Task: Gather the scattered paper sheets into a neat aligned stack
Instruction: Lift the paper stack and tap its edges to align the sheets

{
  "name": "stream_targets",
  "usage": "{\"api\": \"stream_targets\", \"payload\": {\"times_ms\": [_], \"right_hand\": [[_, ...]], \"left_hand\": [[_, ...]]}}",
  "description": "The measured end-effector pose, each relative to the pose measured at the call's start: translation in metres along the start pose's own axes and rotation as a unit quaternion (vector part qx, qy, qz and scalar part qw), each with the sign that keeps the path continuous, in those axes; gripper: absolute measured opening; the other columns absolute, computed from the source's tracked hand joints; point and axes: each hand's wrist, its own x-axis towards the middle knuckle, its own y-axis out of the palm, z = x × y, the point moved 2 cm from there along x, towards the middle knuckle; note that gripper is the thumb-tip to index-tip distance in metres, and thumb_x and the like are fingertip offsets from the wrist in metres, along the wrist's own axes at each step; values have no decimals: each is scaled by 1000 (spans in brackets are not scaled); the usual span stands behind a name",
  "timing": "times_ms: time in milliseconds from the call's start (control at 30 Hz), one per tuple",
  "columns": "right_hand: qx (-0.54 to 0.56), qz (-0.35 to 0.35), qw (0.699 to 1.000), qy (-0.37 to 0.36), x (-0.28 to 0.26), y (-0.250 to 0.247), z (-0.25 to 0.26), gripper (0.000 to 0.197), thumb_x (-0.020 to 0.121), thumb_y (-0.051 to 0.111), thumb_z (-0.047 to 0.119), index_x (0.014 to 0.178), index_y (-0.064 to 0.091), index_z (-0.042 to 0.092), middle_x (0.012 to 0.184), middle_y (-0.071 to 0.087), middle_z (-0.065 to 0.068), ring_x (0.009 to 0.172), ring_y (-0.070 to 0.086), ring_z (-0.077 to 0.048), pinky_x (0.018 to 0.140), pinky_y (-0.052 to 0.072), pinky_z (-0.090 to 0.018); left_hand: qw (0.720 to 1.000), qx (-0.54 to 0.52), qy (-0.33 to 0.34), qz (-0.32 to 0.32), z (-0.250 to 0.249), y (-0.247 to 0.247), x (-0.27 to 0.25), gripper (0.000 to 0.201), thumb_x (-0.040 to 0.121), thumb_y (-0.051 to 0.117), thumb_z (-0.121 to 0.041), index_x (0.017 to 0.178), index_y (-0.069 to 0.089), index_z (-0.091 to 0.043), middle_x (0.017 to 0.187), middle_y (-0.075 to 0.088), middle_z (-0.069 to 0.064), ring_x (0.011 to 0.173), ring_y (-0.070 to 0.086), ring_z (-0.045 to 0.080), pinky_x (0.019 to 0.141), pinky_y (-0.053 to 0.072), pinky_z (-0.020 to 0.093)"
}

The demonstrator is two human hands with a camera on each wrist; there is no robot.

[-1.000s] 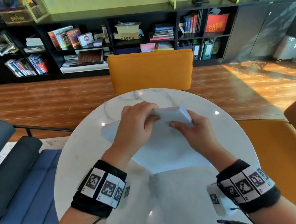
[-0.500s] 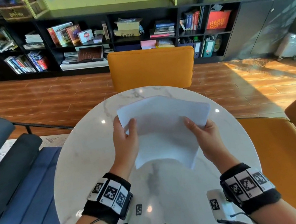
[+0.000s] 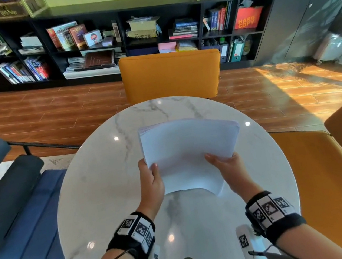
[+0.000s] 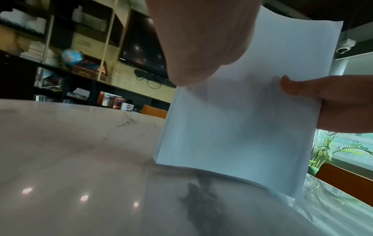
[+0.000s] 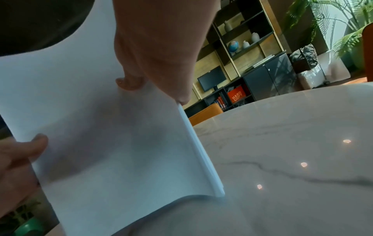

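A stack of white paper sheets (image 3: pixel 188 149) stands nearly upright on its lower edge on the round marble table (image 3: pixel 98 185), tilted away from me. My left hand (image 3: pixel 152 180) grips its left side, thumb on the near face. My right hand (image 3: pixel 227 164) grips the right side the same way. In the left wrist view the stack (image 4: pixel 242 124) has its bottom edge on the tabletop, with the right hand's thumb (image 4: pixel 292 86) on it. In the right wrist view the sheets (image 5: pixel 113 151) bow a little at the bottom, and the left hand's thumb (image 5: pixel 36 143) shows at the left edge.
An orange chair (image 3: pixel 171 75) stands at the table's far side, and an orange seat (image 3: pixel 333 170) at the right. A blue and dark bench (image 3: pixel 17 209) lies at the left. Black bookshelves (image 3: pixel 106 41) line the far wall.
The sheets lay on the table under both hands a second ago. Both hands have since lifted them, squared them into one stack and stood it on its lower edge.
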Motion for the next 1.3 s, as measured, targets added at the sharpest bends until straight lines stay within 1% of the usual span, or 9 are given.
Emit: {"api": "stream_targets", "payload": {"times_ms": [133,300,500,600,733,867,1000,1133,1300], "right_hand": [[-17,4,1000,5,-2,-2,-10,21,76,74,7,95,68,5,87,73,-6,76,69,-20,69,58,-29],[-68,9,997,34,2,-5,-29,16,74,75,4,75,67,18,79,70,-2,70,64,-16,59,54,-16],[-155,3,985,75,4,-13,-56,17,75,74,8,90,66,11,95,70,-13,86,64,-24,84,50,-38],[-190,5,978,80,2,-14,-65,29,75,74,11,102,67,3,93,68,-11,88,64,-26,77,48,-34],[-222,4,971,89,2,-15,-65,26,75,76,15,95,68,0,85,64,-10,79,57,-20,70,42,-31],[-244,12,966,82,4,-18,-66,17,74,77,19,85,67,10,84,65,-10,79,59,-21,71,44,-31],[-250,20,964,90,8,-20,-68,29,74,77,22,95,71,4,86,66,-9,81,61,-23,74,46,-32],[-248,42,963,97,9,-21,-66,11,74,77,22,80,69,18,86,69,-9,80,63,-22,75,50,-37],[-215,84,968,95,11,-17,-52,18,75,76,17,90,71,9,83,70,-4,71,65,-16,58,51,-13]], "left_hand": [[1000,6,1,13,8,-3,-1,11,100,32,-5,108,37,-10,102,57,-10,89,60,-11,81,48,10],[998,49,-17,29,19,-7,4,10,99,35,-5,107,38,-9,96,56,-13,90,56,-3,76,46,12],[993,95,-55,46,35,-13,0,14,97,43,-8,110,43,-13,99,60,-3,91,58,14,81,42,24],[987,122,-76,68,47,-15,-6,26,96,45,-8,122,49,-8,112,59,1,102,56,14,87,39,22],[986,122,-98,65,56,-15,-8,29,96,45,-9,124,54,-3,113,61,3,106,55,17,90,39,24],[988,109,-103,49,58,-12,-8,28,97,44,-8,122,55,-4,111,60,2,106,56,18,89,38,25],[989,104,-99,41,56,-12,-10,28,97,44,-8,121,56,-4,110,62,3,105,57,18,89,40,25],[989,124,-72,45,52,-14,-8,26,96,46,-9,119,58,-7,111,64,3,104,59,18,92,43,27],[993,93,-57,51,39,-19,-5,13,96,46,-14,105,55,-12,106,63,10,99,59,19,93,43,27]]}}
